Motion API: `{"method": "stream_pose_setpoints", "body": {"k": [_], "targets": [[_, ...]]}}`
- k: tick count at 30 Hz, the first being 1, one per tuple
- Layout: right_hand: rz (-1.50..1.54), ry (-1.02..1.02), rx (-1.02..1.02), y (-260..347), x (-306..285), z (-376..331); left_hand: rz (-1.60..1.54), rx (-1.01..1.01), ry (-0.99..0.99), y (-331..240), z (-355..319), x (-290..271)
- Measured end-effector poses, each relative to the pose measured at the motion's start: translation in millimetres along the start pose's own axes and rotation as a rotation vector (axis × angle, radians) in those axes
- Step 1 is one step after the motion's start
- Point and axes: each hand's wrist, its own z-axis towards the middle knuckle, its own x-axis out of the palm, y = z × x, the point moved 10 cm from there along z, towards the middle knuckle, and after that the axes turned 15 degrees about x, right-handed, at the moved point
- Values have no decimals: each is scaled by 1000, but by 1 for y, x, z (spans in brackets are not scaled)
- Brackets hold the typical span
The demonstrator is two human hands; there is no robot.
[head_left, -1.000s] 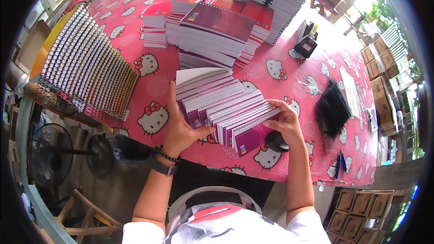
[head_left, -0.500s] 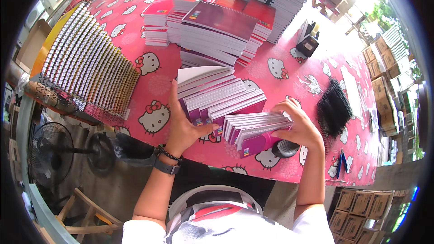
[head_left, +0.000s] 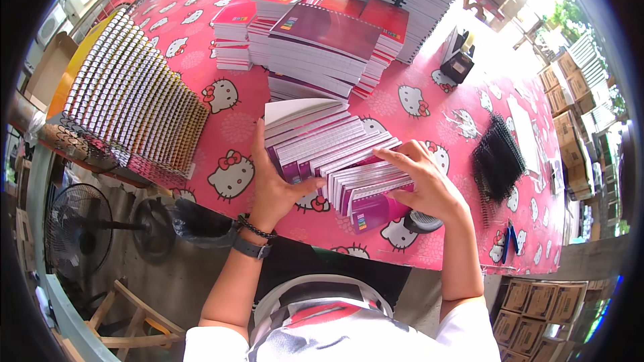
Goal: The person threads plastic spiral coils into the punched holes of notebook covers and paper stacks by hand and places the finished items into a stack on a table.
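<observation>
Head view: fanned purple booklets are being squared, left hand bracing open, right hand gripping the near bundle; aligning seems needed next

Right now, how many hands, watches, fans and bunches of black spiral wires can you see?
Hands: 2, the left hand and right hand, both on the fanned purple notebooks
Wristwatch: 1
Floor fan: 1
Bunch of black binding coils: 1
Total: 5
</observation>
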Motion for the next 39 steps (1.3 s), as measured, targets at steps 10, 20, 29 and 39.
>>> {"method": "stream_pose_setpoints", "body": {"k": [10, 20, 29, 39], "targets": [[-159, -155, -94, 13, 2, 0, -223, -101, -19, -5, 5, 7], [-100, -195, -15, 1, -5, -4, -105, -81, -101, -2, 2, -6], [-197, -23, -267, 54, 13, -1, -269, -177, -78, 5, 2, -8], [-225, -53, -346, 71, 19, 9, -376, -246, -43, 16, -3, -23]]}}
